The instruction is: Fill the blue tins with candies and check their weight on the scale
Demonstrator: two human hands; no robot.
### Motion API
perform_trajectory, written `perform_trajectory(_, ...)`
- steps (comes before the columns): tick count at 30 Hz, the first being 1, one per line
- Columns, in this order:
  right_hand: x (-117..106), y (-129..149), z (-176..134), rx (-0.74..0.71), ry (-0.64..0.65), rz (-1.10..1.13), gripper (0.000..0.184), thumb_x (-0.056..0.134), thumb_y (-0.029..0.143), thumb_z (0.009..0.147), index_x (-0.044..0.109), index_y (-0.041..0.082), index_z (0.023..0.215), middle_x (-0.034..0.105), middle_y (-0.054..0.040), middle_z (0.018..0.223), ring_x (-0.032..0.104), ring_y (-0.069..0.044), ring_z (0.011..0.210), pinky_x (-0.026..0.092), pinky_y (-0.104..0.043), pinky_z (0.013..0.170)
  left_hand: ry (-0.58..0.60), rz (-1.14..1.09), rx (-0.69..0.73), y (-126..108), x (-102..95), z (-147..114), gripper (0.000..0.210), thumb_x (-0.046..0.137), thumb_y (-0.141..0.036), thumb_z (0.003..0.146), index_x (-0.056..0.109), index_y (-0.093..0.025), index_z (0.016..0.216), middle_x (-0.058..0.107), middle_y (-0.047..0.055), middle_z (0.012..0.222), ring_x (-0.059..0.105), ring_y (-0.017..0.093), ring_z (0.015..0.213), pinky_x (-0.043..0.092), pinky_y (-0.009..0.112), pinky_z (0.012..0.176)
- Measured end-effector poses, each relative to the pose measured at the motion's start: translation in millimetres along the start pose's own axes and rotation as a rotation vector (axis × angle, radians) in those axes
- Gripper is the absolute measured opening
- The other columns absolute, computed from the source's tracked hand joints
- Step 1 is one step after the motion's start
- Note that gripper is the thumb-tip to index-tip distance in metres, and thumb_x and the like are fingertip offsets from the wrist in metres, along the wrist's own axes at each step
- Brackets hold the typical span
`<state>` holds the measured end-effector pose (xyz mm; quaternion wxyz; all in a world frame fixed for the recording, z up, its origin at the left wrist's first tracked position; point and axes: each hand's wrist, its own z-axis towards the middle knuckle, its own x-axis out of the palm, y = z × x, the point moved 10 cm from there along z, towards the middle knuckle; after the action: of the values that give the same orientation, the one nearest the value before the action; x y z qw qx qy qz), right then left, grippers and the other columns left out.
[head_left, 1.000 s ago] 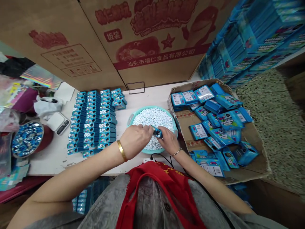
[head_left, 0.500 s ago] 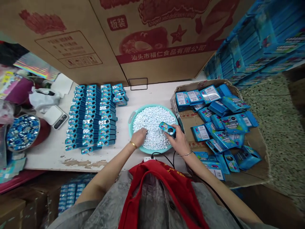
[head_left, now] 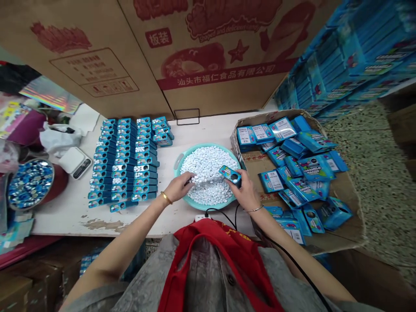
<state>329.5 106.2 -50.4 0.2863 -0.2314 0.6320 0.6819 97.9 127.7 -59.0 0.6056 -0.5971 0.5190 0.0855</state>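
A round turquoise basin point(head_left: 177, 161) full of small white candies point(head_left: 208, 162) sits in front of me. My left hand point(head_left: 179, 185) reaches over its left rim, thumb and fingers apart, the fingertips at the candies. Whether a few candies lie against those fingers is hard to make out. Over the basin's right side, my right hand point(head_left: 246, 190) grips a small blue candy box point(head_left: 230, 174), tilted, with a dark round hole in its face. To the left stand rows of similar blue boxes point(head_left: 124, 162), some showing white candies at their holes.
At the right, an open carton point(head_left: 360, 216) contains many loose blue boxes. Large cardboard cartons point(head_left: 208, 97) wall off the back. A white scale point(head_left: 75, 162) and a tub of shiny blue pieces point(head_left: 30, 184) stand at the left. A black cable point(head_left: 224, 211) runs by the basin's front.
My left hand has drawn back leftward from the middle of the candies to the basin's rim, its fingers more extended. The right hand keeps the box over the basin, almost unmoved.
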Motion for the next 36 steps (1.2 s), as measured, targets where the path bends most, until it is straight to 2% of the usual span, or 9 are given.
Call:
perform_trajectory(6, 16, 25, 2, -0.210, 0.055, -0.079, 0.034, 0.054, 0.031, 0.088, 0.051, 0.018, 0.120, 0.067, -0.0157, 0.108, 0.065, -0.031, 0.099, 0.052, -0.043, 0.081, 0.098, 0.201, 0.141, -61, -46.6, 2, 0.026, 0.046, -0.029, 0.095, 0.053, -0.019, 0.118, 0.063, 0.007, 0.107, 0.062, 0.017, 0.093, 0.048, 0.029, 0.085)
perform_trajectory(12, 29, 46, 0, -0.295, 0.092, -0.095, 0.042, 0.054, 0.016, 0.082, 0.050, 0.017, 0.124, 0.067, -0.0155, 0.111, 0.064, -0.030, 0.104, 0.052, -0.043, 0.085, 0.307, 0.564, 0.096, -112, -52.5, 14, 0.024, 0.044, -0.015, 0.090, 0.055, -0.017, 0.111, 0.064, 0.009, 0.106, 0.063, 0.022, 0.095, 0.050, 0.034, 0.082)
perform_trajectory(19, 33, 50, -4, -0.309, 0.085, -0.051, 0.037, 0.053, 0.025, 0.089, 0.049, 0.016, 0.124, 0.068, -0.0164, 0.110, 0.066, -0.030, 0.101, 0.053, -0.043, 0.084, 0.311, 0.721, 0.075, -169, -60.9, 10, 0.027, 0.035, -0.008, 0.091, 0.060, -0.013, 0.101, 0.064, 0.012, 0.089, 0.064, 0.023, 0.083, 0.051, 0.035, 0.071)
perform_trajectory(22, 27, 44, -3, -0.271, 0.070, -0.049, 0.036, 0.054, 0.032, 0.091, 0.050, 0.017, 0.123, 0.068, -0.0166, 0.111, 0.066, -0.030, 0.103, 0.053, -0.043, 0.084, 0.210, 0.704, 0.060, -144, -72.9, 6, 0.025, 0.036, -0.011, 0.092, 0.060, -0.016, 0.101, 0.063, 0.011, 0.093, 0.063, 0.022, 0.084, 0.050, 0.034, 0.073)
perform_trajectory(25, 17, 30, -1, -0.172, 0.053, -0.041, 0.037, 0.054, 0.042, 0.091, 0.051, 0.018, 0.120, 0.069, -0.0156, 0.108, 0.067, -0.030, 0.098, 0.053, -0.041, 0.080, 0.140, 0.704, -0.114, -69, -71.7, 3, 0.024, 0.040, -0.016, 0.093, 0.057, -0.016, 0.109, 0.063, 0.011, 0.102, 0.063, 0.022, 0.089, 0.050, 0.033, 0.074)
perform_trajectory(27, 9, 21, -1, -0.113, 0.033, -0.018, 0.041, 0.054, 0.048, 0.091, 0.052, 0.018, 0.119, 0.070, -0.0157, 0.107, 0.068, -0.030, 0.095, 0.052, -0.041, 0.078, 0.175, 0.620, -0.243, -12, -48.3, 0, 0.021, 0.043, -0.016, 0.092, 0.058, -0.016, 0.107, 0.063, 0.012, 0.104, 0.063, 0.024, 0.094, 0.049, 0.033, 0.077)
perform_trajectory(29, 2, 13, -1, -0.069, 0.016, 0.001, 0.045, 0.054, 0.053, 0.090, 0.052, 0.018, 0.119, 0.069, -0.0159, 0.106, 0.068, -0.031, 0.093, 0.052, -0.040, 0.077, 0.180, 0.445, -0.280, 23, -13.4, 4, 0.020, 0.046, -0.012, 0.090, 0.058, -0.016, 0.105, 0.063, 0.012, 0.106, 0.062, 0.024, 0.099, 0.049, 0.033, 0.082)
perform_trajectory(33, -3, 4, -1, -0.002, 0.002, -0.005, 0.050, 0.054, 0.058, 0.087, 0.053, 0.018, 0.117, 0.069, -0.0151, 0.104, 0.067, -0.030, 0.091, 0.051, -0.038, 0.073, 0.144, 0.309, -0.222, 38, 53.3, 29, 0.027, 0.045, -0.015, 0.091, 0.055, -0.018, 0.116, 0.062, 0.010, 0.116, 0.060, 0.022, 0.106, 0.048, 0.033, 0.090)
perform_trajectory(36, -3, 2, -2, 0.032, 0.005, -0.022, 0.053, 0.053, 0.062, 0.086, 0.054, 0.017, 0.114, 0.068, -0.0148, 0.103, 0.066, -0.031, 0.091, 0.050, -0.038, 0.072, 0.108, 0.234, -0.183, 34, 79.6, 46, 0.033, 0.044, -0.012, 0.090, 0.053, -0.018, 0.122, 0.060, 0.011, 0.121, 0.059, 0.022, 0.110, 0.047, 0.034, 0.095)
